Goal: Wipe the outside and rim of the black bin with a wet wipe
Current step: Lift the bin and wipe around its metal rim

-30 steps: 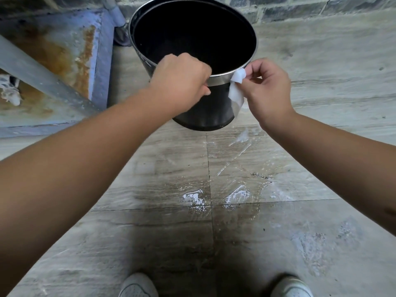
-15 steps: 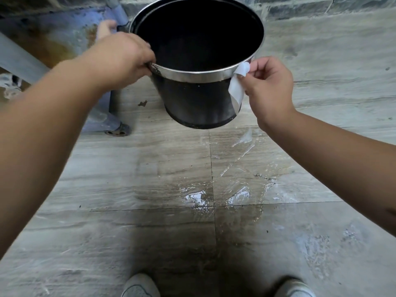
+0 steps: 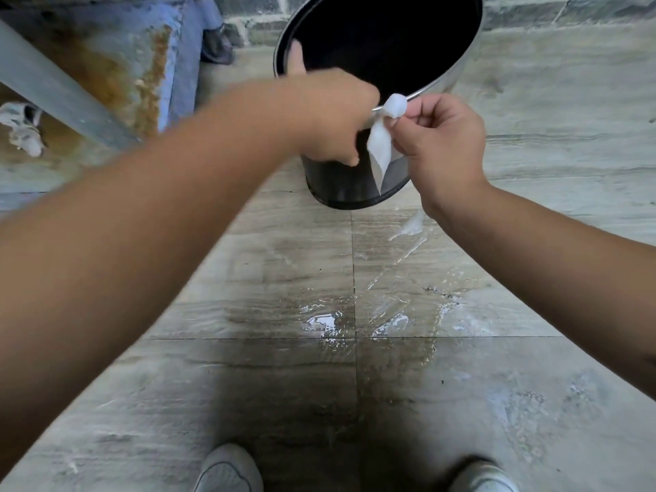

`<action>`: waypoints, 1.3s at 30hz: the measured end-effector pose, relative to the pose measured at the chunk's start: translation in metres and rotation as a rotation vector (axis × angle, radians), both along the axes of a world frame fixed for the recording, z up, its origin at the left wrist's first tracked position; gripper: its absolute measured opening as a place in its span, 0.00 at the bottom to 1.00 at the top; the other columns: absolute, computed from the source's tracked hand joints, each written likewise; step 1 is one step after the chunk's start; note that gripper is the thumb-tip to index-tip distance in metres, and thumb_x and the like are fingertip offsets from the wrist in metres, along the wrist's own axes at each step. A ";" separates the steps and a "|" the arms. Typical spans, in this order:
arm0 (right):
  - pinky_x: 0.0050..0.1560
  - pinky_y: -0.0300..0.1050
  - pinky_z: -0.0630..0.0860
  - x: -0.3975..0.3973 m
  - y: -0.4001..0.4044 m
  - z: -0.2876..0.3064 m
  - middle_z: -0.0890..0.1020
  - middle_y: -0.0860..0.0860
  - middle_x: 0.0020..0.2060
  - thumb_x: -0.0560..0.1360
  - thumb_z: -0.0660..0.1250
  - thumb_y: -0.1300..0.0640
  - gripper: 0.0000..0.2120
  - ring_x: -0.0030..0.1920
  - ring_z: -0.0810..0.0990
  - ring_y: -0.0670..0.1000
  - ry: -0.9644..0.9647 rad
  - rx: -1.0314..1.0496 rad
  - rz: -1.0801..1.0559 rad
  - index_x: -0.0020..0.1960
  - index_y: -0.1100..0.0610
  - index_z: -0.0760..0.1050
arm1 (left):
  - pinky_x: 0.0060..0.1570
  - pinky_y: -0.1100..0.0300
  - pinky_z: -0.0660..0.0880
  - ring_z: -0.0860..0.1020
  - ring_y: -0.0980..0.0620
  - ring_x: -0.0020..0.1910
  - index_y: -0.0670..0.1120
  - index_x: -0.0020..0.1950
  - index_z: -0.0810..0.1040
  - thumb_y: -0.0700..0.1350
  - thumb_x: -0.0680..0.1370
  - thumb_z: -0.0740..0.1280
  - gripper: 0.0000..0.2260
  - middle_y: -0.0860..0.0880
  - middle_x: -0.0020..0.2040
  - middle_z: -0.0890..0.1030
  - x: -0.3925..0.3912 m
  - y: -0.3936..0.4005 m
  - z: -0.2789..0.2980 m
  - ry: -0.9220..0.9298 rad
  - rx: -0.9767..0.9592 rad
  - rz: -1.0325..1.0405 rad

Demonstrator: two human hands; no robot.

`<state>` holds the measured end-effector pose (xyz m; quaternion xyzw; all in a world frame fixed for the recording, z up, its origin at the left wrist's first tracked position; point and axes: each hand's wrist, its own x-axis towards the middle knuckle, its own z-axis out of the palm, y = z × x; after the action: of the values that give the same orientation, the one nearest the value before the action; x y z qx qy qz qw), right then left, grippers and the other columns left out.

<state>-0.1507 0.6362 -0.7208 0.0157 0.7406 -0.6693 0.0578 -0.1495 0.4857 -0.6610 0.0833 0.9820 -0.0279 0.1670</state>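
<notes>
The black bin [image 3: 340, 182] with a silver rim [image 3: 458, 71] is tipped, its dark opening facing me, with its base close above or on the floor tiles. My left hand [image 3: 333, 115], blurred by motion, grips the near rim, and one finger shows inside the rim on the left. My right hand [image 3: 440, 143] pinches a white wet wipe [image 3: 381, 143] against the near rim and the outer wall just to the right of my left hand. The wipe hangs down over the bin's side.
A rusty blue metal frame [image 3: 117, 65] stands at the left, close to the bin. A brick wall [image 3: 568, 8] runs along the back. Wet patches [image 3: 330, 321] lie on the grey floor tiles between the bin and my white shoes [image 3: 227, 470].
My left hand went from the near rim to the far left rim and back to the near rim. The bin has turned and tipped further. My right hand kept the wipe at the rim.
</notes>
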 end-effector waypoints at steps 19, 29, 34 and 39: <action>0.40 0.44 0.79 0.012 0.005 -0.007 0.77 0.44 0.29 0.68 0.75 0.59 0.09 0.33 0.75 0.45 0.018 0.077 0.011 0.34 0.50 0.76 | 0.66 0.36 0.55 0.80 0.41 0.46 0.45 0.42 0.78 0.50 0.76 0.67 0.09 0.46 0.40 0.82 0.013 -0.046 -0.004 0.336 -0.105 -0.351; 0.33 0.39 0.77 0.024 -0.005 -0.026 0.79 0.53 0.33 0.71 0.72 0.67 0.10 0.31 0.78 0.47 -0.296 -0.215 -0.069 0.37 0.56 0.75 | 0.55 0.43 0.66 0.70 0.44 0.42 0.45 0.43 0.74 0.53 0.78 0.62 0.12 0.46 0.39 0.74 0.008 0.007 -0.014 0.298 0.074 -0.148; 0.31 0.36 0.74 0.036 0.022 -0.054 0.79 0.53 0.33 0.72 0.64 0.71 0.08 0.30 0.76 0.47 -0.488 -0.175 -0.090 0.42 0.59 0.76 | 0.68 0.32 0.58 0.66 0.43 0.71 0.47 0.68 0.72 0.56 0.74 0.67 0.26 0.45 0.67 0.74 0.001 -0.040 -0.014 0.192 0.121 -0.155; 0.36 0.38 0.75 0.026 0.033 -0.077 0.78 0.51 0.33 0.78 0.64 0.65 0.08 0.31 0.74 0.47 -0.661 -0.195 -0.302 0.42 0.56 0.74 | 0.68 0.30 0.55 0.71 0.40 0.64 0.45 0.60 0.79 0.40 0.77 0.65 0.12 0.42 0.55 0.80 -0.001 -0.039 -0.020 0.311 -0.087 -0.174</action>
<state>-0.1244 0.6688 -0.7976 0.3342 0.6042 -0.6964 0.1955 -0.1510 0.4464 -0.6811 0.1552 0.9830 -0.0972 0.0138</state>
